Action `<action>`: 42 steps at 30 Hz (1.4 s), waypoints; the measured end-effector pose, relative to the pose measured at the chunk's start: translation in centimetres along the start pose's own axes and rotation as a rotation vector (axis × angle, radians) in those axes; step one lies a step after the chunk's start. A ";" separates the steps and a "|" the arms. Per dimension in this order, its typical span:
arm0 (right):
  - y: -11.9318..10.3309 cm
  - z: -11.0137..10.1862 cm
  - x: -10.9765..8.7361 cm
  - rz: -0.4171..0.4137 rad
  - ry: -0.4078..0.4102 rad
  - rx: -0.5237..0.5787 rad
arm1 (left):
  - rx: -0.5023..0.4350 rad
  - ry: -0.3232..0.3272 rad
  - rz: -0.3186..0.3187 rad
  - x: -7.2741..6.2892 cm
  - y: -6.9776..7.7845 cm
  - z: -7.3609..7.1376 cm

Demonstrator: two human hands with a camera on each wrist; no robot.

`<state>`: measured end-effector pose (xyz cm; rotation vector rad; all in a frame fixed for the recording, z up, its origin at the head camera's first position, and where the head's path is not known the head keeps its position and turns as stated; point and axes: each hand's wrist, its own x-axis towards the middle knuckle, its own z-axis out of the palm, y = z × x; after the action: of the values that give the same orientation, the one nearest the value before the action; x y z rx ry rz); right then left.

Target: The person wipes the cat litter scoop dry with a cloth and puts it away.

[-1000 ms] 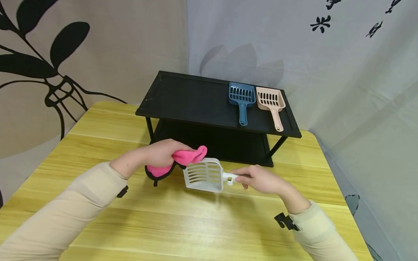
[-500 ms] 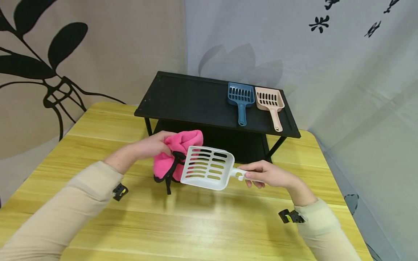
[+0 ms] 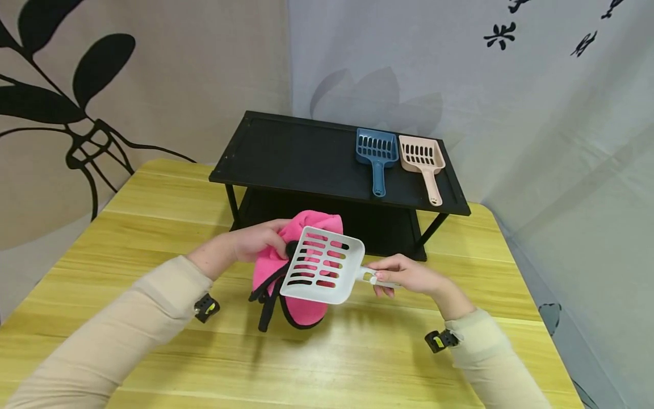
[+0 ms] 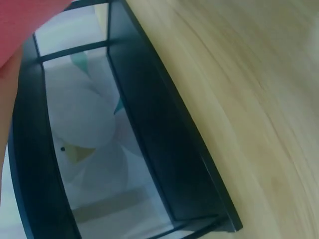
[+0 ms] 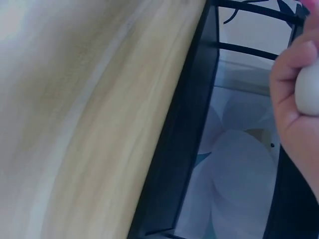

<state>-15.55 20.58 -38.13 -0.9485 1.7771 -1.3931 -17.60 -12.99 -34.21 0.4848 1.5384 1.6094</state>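
Note:
My right hand point(image 3: 411, 274) grips the handle of a white slotted litter scoop point(image 3: 352, 258), held tilted above the table with its basin to the left. In the right wrist view, my fingers curl round the rounded end of the white handle point(image 5: 308, 92). My left hand point(image 3: 261, 241) pinches a bunched pink cloth point(image 3: 306, 312) with black edging and dangling black straps. The cloth lies behind the scoop, and its pink shows through the slots; whether they touch there I cannot tell. A pink edge of it fills the left wrist view's upper left corner.
A black two-tier rack point(image 3: 291, 150) stands behind the hands on the wooden table point(image 3: 388, 369). On its upper shelf, at the right, lie a blue litter scoop point(image 3: 378, 150) and a beige litter scoop point(image 3: 423, 156). Printed fabric point(image 3: 214, 68) hangs behind the table.
The white scoop has been lifted and turned, showing its slotted face. My left hand has shifted the pink cloth right, from the scoop's far-left rim to behind its basin.

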 end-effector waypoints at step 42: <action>-1.3 -0.9 -2.1 0.255 0.305 -0.088 | 0.090 0.292 0.001 -7.6 -0.4 -5.1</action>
<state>-15.08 22.64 -36.56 -0.5469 2.1153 -1.3567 -16.99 -22.07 -33.47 0.3071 1.8325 1.6729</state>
